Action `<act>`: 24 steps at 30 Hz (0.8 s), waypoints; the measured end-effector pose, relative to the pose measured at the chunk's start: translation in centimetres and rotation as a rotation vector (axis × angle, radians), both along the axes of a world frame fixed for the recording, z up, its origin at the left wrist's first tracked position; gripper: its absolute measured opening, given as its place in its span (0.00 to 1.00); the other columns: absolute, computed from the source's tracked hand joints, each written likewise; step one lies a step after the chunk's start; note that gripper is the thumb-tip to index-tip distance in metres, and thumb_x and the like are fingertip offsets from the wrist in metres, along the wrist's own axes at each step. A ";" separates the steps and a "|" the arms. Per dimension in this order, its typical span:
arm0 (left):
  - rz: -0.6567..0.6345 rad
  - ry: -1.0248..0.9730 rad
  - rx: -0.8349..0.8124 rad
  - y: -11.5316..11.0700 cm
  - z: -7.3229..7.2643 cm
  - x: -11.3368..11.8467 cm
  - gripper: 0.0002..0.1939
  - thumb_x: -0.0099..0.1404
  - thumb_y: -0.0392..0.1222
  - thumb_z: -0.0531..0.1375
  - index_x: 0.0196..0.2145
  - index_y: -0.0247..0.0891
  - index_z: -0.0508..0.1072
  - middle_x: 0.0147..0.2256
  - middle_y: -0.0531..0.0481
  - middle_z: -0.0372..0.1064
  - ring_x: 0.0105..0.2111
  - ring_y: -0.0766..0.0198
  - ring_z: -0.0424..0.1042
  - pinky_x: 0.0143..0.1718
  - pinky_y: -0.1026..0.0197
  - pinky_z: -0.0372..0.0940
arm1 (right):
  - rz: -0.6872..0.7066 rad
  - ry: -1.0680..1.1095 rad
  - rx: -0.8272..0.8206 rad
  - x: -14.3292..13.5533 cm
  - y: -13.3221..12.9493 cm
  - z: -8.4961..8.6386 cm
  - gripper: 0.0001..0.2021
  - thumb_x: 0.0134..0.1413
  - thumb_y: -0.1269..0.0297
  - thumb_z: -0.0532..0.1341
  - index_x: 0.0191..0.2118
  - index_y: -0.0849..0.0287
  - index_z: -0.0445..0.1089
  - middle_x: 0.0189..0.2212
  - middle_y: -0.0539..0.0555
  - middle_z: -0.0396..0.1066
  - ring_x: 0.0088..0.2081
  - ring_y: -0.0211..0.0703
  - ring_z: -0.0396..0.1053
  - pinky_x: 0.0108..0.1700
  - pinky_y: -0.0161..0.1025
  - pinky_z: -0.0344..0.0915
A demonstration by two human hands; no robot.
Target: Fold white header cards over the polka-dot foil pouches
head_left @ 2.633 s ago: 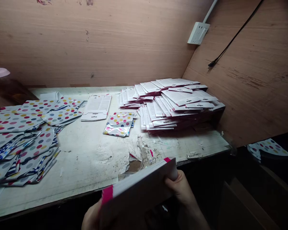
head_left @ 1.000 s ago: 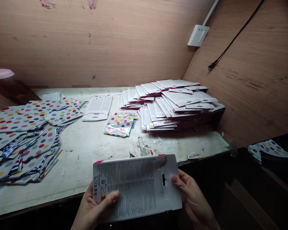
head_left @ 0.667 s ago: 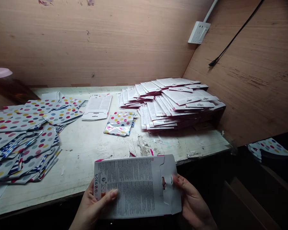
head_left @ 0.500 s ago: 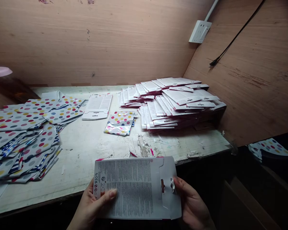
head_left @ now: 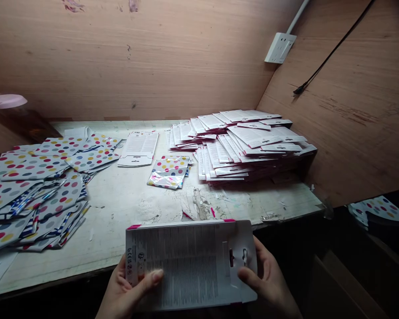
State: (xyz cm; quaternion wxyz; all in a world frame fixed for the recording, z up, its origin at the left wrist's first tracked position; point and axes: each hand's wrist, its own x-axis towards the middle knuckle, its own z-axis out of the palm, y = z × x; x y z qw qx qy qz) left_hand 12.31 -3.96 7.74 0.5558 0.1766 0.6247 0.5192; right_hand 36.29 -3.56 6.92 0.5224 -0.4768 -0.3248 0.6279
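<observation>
Folded flat since the earlier frame, the printed card sleeve [head_left: 189,263] lies lengthwise between both hands above the table edge [head_left: 86,277], left hand [head_left: 126,292] clamping its printed end, right hand [head_left: 269,283] pinching its hanger flap.

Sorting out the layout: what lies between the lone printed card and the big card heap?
In the head view, a small dotted, shiny packet pile lies between the card and the heap.
</observation>
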 end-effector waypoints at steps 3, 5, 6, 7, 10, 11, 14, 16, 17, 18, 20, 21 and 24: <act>0.036 -0.007 -0.009 -0.2 0.1 0.4 0.35 0.31 0.42 0.77 0.40 0.41 0.71 0.25 0.52 0.77 0.25 0.57 0.76 0.24 0.64 0.71 | -0.009 -0.249 0.073 0.1 0.1 -0.2 0.17 0.52 0.55 0.66 0.47 0.54 0.69 0.35 0.53 0.71 0.37 0.47 0.69 0.38 0.38 0.65; 0.077 0.001 -0.013 -0.2 0.0 0.6 0.43 0.28 0.42 0.77 0.46 0.42 0.70 0.26 0.53 0.78 0.27 0.54 0.77 0.25 0.63 0.72 | -0.044 -0.470 0.229 0.3 0.3 -0.9 0.12 0.57 0.57 0.62 0.44 0.55 0.67 0.36 0.53 0.67 0.37 0.46 0.67 0.39 0.39 0.63; 0.093 0.005 -0.008 -0.3 0.0 0.7 0.46 0.27 0.42 0.77 0.48 0.43 0.69 0.26 0.54 0.78 0.28 0.52 0.78 0.25 0.63 0.73 | -0.113 -0.599 0.324 0.4 0.5 -1.4 0.10 0.58 0.58 0.61 0.43 0.55 0.65 0.35 0.52 0.65 0.36 0.45 0.64 0.38 0.39 0.62; 0.102 0.012 -0.001 -0.3 -0.1 0.7 0.48 0.26 0.42 0.77 0.50 0.43 0.69 0.25 0.54 0.78 0.29 0.52 0.78 0.26 0.63 0.73 | -0.209 -0.737 0.417 0.4 0.6 -1.9 0.08 0.58 0.60 0.60 0.42 0.55 0.63 0.35 0.52 0.62 0.35 0.43 0.62 0.37 0.39 0.61; 0.094 0.062 0.026 -0.5 -0.5 0.8 0.50 0.27 0.45 0.77 0.51 0.42 0.69 0.26 0.52 0.78 0.31 0.50 0.78 0.28 0.62 0.74 | -0.439 -1.188 0.631 0.1 0.8 -3.3 0.06 0.60 0.66 0.57 0.35 0.55 0.57 0.31 0.50 0.56 0.32 0.43 0.57 0.34 0.39 0.57; 0.082 0.089 0.034 -0.6 -0.6 0.9 0.49 0.27 0.46 0.77 0.51 0.42 0.69 0.27 0.51 0.79 0.31 0.50 0.78 0.28 0.62 0.74 | -0.448 -1.343 0.669 -0.1 0.9 -3.6 0.06 0.61 0.68 0.56 0.34 0.55 0.57 0.30 0.51 0.57 0.31 0.43 0.57 0.34 0.40 0.56; 0.048 0.158 0.052 -0.7 -0.6 1.0 0.42 0.30 0.47 0.77 0.46 0.41 0.72 0.30 0.49 0.79 0.32 0.50 0.78 0.31 0.61 0.74 | -0.390 -1.688 0.690 -0.7 1.0 -4.0 0.08 0.62 0.74 0.51 0.32 0.55 0.57 0.27 0.52 0.59 0.29 0.45 0.57 0.34 0.43 0.54; 0.027 0.147 0.038 -0.6 -0.5 1.2 0.37 0.32 0.47 0.76 0.43 0.40 0.73 0.30 0.48 0.79 0.33 0.50 0.78 0.31 0.62 0.74 | -0.331 -1.755 0.709 -0.8 1.3 -4.0 0.10 0.61 0.76 0.52 0.30 0.55 0.56 0.25 0.51 0.59 0.26 0.44 0.56 0.32 0.42 0.53; 0.020 0.125 0.018 -0.5 -0.4 1.3 0.35 0.33 0.47 0.76 0.41 0.40 0.73 0.29 0.49 0.79 0.31 0.51 0.78 0.29 0.62 0.73 | -0.303 -1.751 0.745 -0.7 1.5 -4.0 0.10 0.60 0.77 0.52 0.30 0.55 0.56 0.24 0.50 0.58 0.25 0.43 0.55 0.31 0.42 0.52; 0.016 0.094 -0.002 -0.3 -0.2 1.3 0.34 0.33 0.46 0.76 0.40 0.40 0.73 0.27 0.50 0.79 0.29 0.53 0.78 0.28 0.62 0.73 | -0.282 -1.733 0.798 -0.4 1.7 -3.9 0.11 0.59 0.78 0.53 0.30 0.55 0.56 0.24 0.50 0.57 0.25 0.43 0.54 0.30 0.41 0.52; 0.015 0.028 -0.028 0.0 0.1 1.4 0.32 0.33 0.45 0.77 0.38 0.40 0.72 0.25 0.52 0.77 0.25 0.57 0.76 0.25 0.64 0.72 | -0.232 -1.642 0.937 0.3 2.1 -3.6 0.11 0.57 0.79 0.54 0.30 0.55 0.56 0.24 0.49 0.56 0.24 0.42 0.52 0.29 0.41 0.51; 0.018 0.003 -0.033 0.2 0.2 1.5 0.31 0.33 0.44 0.77 0.37 0.40 0.72 0.25 0.52 0.77 0.24 0.59 0.76 0.25 0.65 0.72 | -0.206 -1.585 1.000 0.7 2.4 -3.5 0.11 0.56 0.80 0.54 0.31 0.55 0.57 0.24 0.49 0.56 0.24 0.41 0.52 0.29 0.40 0.50; 0.021 -0.041 -0.037 0.5 0.5 1.5 0.32 0.33 0.43 0.77 0.37 0.40 0.71 0.25 0.53 0.77 0.23 0.60 0.76 0.25 0.66 0.72 | -0.152 -1.446 1.112 2.0 2.7 -3.4 0.08 0.56 0.78 0.53 0.34 0.56 0.58 0.24 0.49 0.56 0.25 0.41 0.52 0.28 0.40 0.51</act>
